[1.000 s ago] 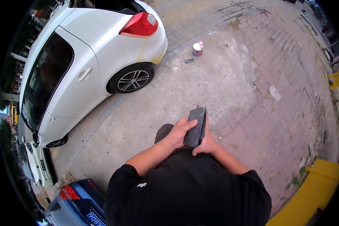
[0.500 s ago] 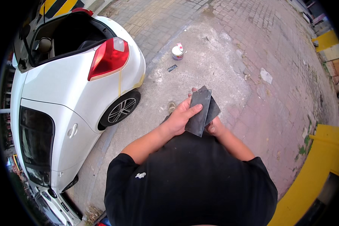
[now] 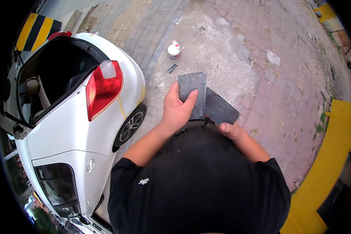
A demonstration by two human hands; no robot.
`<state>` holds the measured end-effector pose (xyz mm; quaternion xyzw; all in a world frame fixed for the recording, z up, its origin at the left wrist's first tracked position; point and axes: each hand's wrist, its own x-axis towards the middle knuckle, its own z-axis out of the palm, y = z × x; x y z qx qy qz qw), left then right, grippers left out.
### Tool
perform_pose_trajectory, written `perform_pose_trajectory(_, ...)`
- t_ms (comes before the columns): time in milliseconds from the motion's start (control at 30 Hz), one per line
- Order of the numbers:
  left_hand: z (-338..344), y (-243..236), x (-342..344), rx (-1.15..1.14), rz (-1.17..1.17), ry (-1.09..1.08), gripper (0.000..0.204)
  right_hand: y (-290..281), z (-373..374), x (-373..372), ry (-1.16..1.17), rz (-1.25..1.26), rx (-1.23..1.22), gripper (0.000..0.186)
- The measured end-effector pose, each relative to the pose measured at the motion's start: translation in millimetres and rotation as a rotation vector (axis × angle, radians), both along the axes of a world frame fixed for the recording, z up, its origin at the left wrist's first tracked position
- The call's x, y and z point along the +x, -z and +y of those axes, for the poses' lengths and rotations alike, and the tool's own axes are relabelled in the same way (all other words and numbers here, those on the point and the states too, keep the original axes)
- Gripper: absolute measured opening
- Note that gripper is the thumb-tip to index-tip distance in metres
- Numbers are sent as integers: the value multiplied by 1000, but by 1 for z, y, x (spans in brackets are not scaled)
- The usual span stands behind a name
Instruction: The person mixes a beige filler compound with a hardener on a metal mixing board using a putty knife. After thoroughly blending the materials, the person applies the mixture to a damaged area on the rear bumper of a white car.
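Observation:
My left hand (image 3: 176, 107) grips a flat grey rectangular plate (image 3: 192, 82) upright, thumb across its face. My right hand (image 3: 232, 130) holds a darker grey plate (image 3: 221, 104) tilted to the right by its lower end, thumb on the near corner. The two plates meet or overlap slightly in front of my stomach. Beyond them on the concrete lie a small dark flat piece (image 3: 172, 69) and a round tin (image 3: 173, 50) with a white lid and a small red and white item on top.
A white car (image 3: 54, 148) with an open rear hatch and yellowish tape around its tail light fills the left. A yellow and black striped barrier (image 3: 46, 31) stands behind it. Yellow painted structures (image 3: 316, 171) line the right, beside pink paving (image 3: 277, 97).
The two plates have gone from stacked to fanned apart, the right one swinging rightward, and my left hand has risen. The view has shifted, showing more of the car's open rear and the striped barrier.

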<state>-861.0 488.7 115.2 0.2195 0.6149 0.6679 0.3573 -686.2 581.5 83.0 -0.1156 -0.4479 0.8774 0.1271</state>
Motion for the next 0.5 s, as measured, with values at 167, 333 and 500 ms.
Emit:
perform_pose_trajectory(167,18,-16,11,-27,122,222,19,-8,33,-11,-208,-65,144,82)
perform_pose_trajectory(333,45,-16,-4,-39,74,85,19,-14,51,-17,-102,35,283,82)
perform_pose_trajectory(500,57,-16,18,-52,297,512,26,4,75,-10,-221,-22,196,91)
